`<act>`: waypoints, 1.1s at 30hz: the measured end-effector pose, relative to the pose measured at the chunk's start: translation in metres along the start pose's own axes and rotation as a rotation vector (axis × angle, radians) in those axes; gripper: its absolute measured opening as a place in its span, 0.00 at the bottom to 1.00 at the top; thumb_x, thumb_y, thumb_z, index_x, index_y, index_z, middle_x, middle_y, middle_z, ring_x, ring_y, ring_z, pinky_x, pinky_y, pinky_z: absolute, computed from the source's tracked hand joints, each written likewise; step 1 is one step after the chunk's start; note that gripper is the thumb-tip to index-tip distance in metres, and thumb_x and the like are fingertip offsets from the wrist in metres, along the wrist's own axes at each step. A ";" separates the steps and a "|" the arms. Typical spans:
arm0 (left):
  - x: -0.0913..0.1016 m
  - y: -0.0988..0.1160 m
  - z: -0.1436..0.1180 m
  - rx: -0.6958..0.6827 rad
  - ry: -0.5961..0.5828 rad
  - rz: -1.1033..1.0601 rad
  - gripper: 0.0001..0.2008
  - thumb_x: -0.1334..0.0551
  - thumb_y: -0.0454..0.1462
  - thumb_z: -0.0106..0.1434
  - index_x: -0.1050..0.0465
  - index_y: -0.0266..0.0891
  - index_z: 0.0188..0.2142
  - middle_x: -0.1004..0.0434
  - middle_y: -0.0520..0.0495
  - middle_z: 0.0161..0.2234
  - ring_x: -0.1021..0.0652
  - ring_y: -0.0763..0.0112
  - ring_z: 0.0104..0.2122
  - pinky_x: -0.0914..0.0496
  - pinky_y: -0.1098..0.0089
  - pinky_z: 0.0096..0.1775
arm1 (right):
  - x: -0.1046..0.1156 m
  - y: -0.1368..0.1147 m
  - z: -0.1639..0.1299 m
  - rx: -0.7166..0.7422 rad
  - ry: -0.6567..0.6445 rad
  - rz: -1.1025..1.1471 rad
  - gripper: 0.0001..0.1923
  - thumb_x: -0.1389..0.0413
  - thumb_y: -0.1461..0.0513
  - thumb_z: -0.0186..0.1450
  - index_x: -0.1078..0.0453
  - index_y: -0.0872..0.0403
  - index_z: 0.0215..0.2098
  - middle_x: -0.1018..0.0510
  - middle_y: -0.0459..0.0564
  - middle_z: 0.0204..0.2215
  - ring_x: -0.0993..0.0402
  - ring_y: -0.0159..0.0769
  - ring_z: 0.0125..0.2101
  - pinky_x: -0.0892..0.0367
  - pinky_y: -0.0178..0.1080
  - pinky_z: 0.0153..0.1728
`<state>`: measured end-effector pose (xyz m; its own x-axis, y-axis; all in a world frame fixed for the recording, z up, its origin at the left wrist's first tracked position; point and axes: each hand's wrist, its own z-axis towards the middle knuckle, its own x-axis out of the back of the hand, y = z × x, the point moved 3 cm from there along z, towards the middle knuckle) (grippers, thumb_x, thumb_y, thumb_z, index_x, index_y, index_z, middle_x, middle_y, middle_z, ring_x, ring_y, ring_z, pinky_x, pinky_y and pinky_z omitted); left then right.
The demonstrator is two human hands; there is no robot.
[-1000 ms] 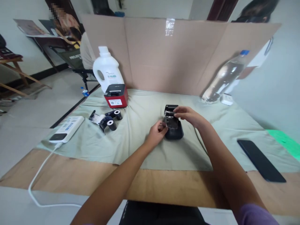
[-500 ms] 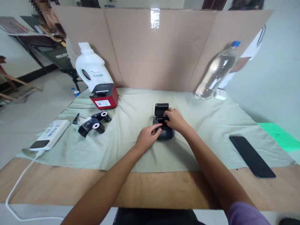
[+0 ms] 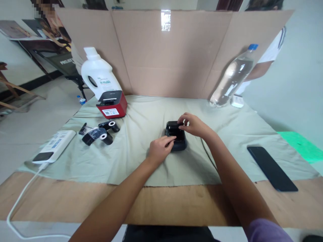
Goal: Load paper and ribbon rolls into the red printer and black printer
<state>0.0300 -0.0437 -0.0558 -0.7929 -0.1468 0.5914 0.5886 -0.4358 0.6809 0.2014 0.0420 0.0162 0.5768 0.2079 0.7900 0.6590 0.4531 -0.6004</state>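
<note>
The small black label printer's lid is now shut, left hand and right hand pressing it at the bench's twelve o'clock.

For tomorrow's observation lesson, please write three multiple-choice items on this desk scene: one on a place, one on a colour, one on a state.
1. Where does the black phone lie?
A. beside the white jug
B. at the right edge of the cloth
C. on the red printer

2. What colour is the cap of the clear water bottle?
A. blue
B. red
C. green

3. How is the small black printer under the hands?
A. lid standing up
B. lid down
C. lying on its side

Answers:
1 B, the phone lies flat to the right of the right hand, partly on the green cloth.
2 A, the cap shows blue.
3 B, its top is flat, with the left hand at its front edge.
</note>
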 end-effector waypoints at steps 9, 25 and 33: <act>0.001 0.000 -0.002 -0.031 -0.010 0.021 0.14 0.41 0.35 0.68 0.19 0.45 0.49 0.15 0.48 0.41 0.17 0.68 0.39 0.26 0.69 0.43 | -0.006 -0.004 0.000 -0.196 -0.035 -0.099 0.10 0.37 0.64 0.61 0.21 0.52 0.42 0.27 0.52 0.41 0.28 0.37 0.35 0.33 0.40 0.44; 0.001 0.000 -0.002 -0.012 -0.032 0.002 0.14 0.41 0.37 0.69 0.19 0.45 0.49 0.15 0.47 0.43 0.19 0.68 0.36 0.27 0.68 0.42 | -0.023 0.020 -0.003 -0.351 -0.107 0.028 0.23 0.37 0.60 0.63 0.27 0.49 0.56 0.25 0.58 0.50 0.25 0.43 0.45 0.31 0.44 0.51; 0.004 -0.006 0.001 0.145 -0.029 0.075 0.21 0.38 0.42 0.66 0.24 0.44 0.57 0.29 0.55 0.23 0.28 0.72 0.25 0.35 0.71 0.33 | -0.023 0.024 -0.003 -0.428 -0.131 0.270 0.23 0.34 0.59 0.59 0.26 0.48 0.53 0.21 0.50 0.39 0.29 0.32 0.27 0.31 0.35 0.29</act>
<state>0.0232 -0.0412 -0.0570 -0.7425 -0.1478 0.6534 0.6640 -0.2913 0.6887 0.2061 0.0453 -0.0168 0.7060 0.3877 0.5927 0.6495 -0.0206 -0.7601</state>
